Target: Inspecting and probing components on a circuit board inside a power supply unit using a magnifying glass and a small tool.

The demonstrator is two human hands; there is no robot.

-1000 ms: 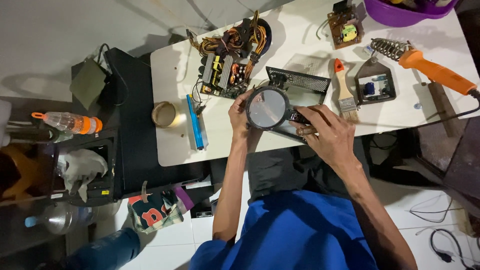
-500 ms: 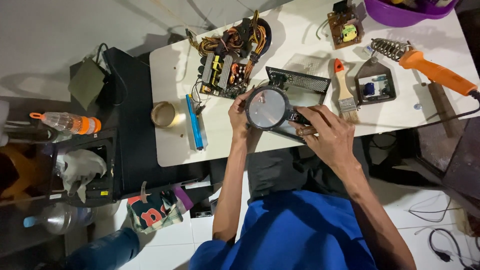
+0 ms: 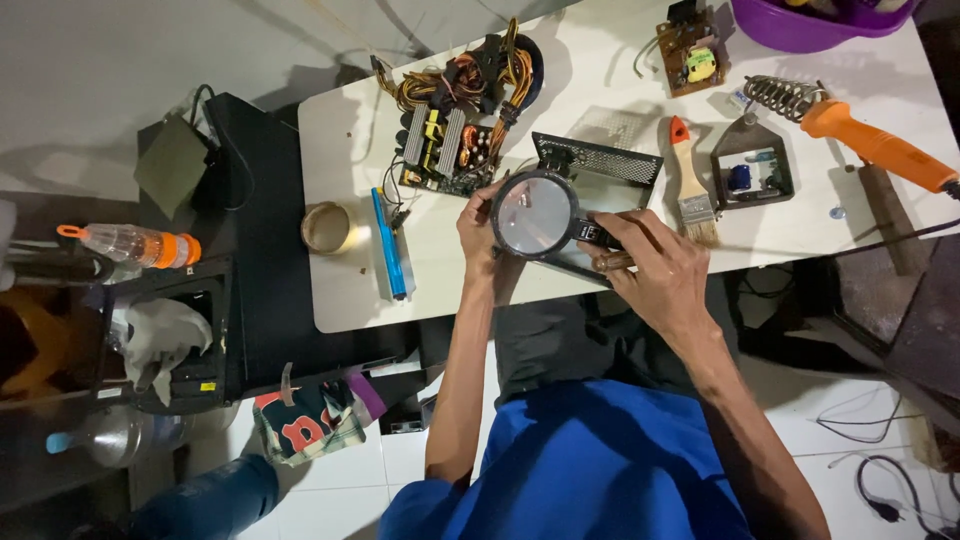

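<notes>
1. Magnifying glass (image 3: 535,214), round with a dark rim and a short dark handle, is held just above the near edge of the white table (image 3: 345,290), over the front of an open metal case (image 3: 600,175) with a perforated wall.
2. Right hand (image 3: 655,262) is curled around the handle of the glass, fingers closed on it.
3. Left hand (image 3: 478,232) sits at the left rim of the lens, fingers bent toward it; whether it pinches the rim or some small part beneath the glass cannot be told, since the lens hides what lies under it.
4. As far as the picture shows, the work is well into a close look: the case is already open, and a circuit board (image 3: 445,150) with coils and a bundle of coloured wires lies out of it, just to the left.
5. What is left, judging by the layout, is any repair itself: the orange-handled soldering iron (image 3: 870,145) rests in its coil stand, well apart from both hands, and the paintbrush (image 3: 688,180) lies untouched just right of the case.
6. Also on the table: a blue pen-like tool (image 3: 390,245), a roll of tape (image 3: 328,228), a small board (image 3: 690,45) and a triangular holder (image 3: 752,170).
</notes>
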